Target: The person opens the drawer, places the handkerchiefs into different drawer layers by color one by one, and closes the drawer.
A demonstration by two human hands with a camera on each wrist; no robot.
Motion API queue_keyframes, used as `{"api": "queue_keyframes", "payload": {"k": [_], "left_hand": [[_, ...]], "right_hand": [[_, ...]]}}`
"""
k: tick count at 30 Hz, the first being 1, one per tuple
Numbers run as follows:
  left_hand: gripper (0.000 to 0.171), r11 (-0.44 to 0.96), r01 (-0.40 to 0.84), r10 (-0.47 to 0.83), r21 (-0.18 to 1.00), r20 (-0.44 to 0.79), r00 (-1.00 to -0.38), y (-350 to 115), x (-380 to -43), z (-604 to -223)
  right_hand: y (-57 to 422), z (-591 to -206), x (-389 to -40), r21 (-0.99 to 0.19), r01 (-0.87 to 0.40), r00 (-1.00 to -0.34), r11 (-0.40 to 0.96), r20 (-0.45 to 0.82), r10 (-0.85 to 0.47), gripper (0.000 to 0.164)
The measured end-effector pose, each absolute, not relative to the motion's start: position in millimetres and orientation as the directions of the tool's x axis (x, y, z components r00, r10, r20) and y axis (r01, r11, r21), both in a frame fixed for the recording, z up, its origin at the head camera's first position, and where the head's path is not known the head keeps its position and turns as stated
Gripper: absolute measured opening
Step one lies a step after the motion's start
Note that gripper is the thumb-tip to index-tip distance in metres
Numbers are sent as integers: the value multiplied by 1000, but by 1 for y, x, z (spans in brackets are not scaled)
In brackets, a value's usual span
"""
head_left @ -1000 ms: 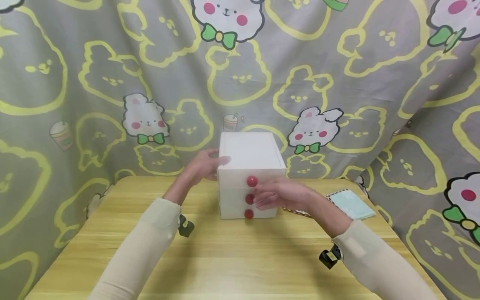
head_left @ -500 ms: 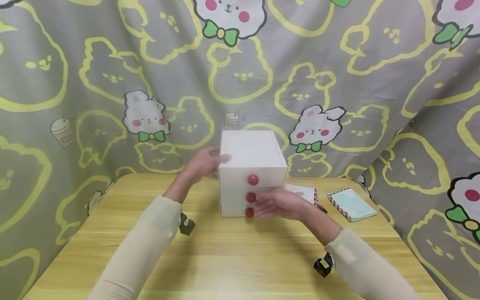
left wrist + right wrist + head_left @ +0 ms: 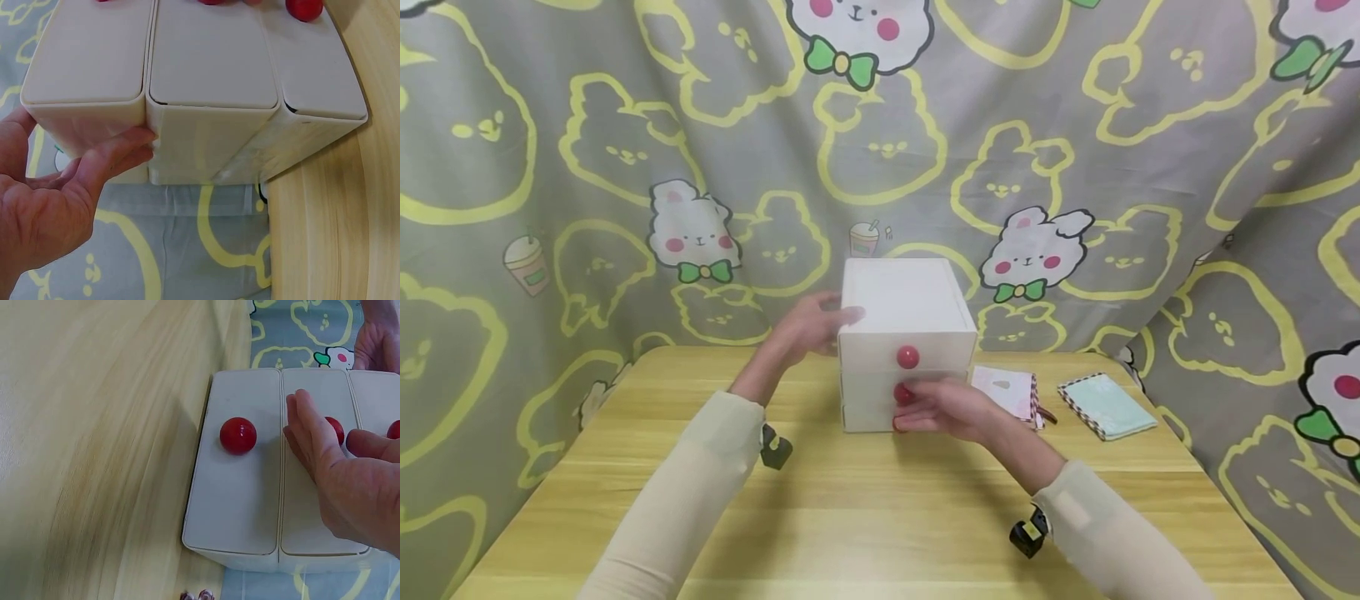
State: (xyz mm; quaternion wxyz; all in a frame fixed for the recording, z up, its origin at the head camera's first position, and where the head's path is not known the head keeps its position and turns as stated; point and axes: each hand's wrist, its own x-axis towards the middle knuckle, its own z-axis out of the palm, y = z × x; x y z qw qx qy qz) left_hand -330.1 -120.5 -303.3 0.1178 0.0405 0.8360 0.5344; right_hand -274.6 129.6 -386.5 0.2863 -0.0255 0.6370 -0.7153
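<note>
White drawer box [image 3: 904,292] stands upright on wood table [image 3: 820,517], nr ctr of head view, a touch twd 5 o'clock. 3 drawers stacked, fronts look abt flush, 1 red knob each: top knob [image 3: 907,357], mid knob [image 3: 902,392], bottom knob [image 3: 238,435].

L hand [image 3: 808,327] at approx 9–10 o'clock of box: well spread, thumb on top nr edge, fingers nearly straight, resting agst the side; not wrapped round anything. R hand [image 3: 951,407] at approx 5 o'clock of box ctr: fingers straight & together, thumb apart, mid knob btw them; can't tell if it's pinching.

White cloth [image 3: 1004,390] w/ checked edging lies approx 4 o'clock of box; lt-blue cloth [image 3: 1108,407], also checked edge, further out btw 3 & 4. Both flat on table. Small blk device at each wrist, pale sleeves. Grey curtain w/ yellow outlines [image 3: 880,158] hangs at 12 o'clock, behind table.
</note>
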Motion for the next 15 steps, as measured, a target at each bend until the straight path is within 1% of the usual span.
{"api": "queue_keyframes", "payload": {"k": [8,15], "left_hand": [[84,429,-51,199,902,-150,-968,-120,-330,-303],[83,414,-45,205,909,-142,-969,-120,-330,-303]], "right_hand": [[127,-388,-274,-930,366,-858,-39,-321,-401,44],[125,-387,-272,-932,362,-860,-32,-321,-397,42]]}}
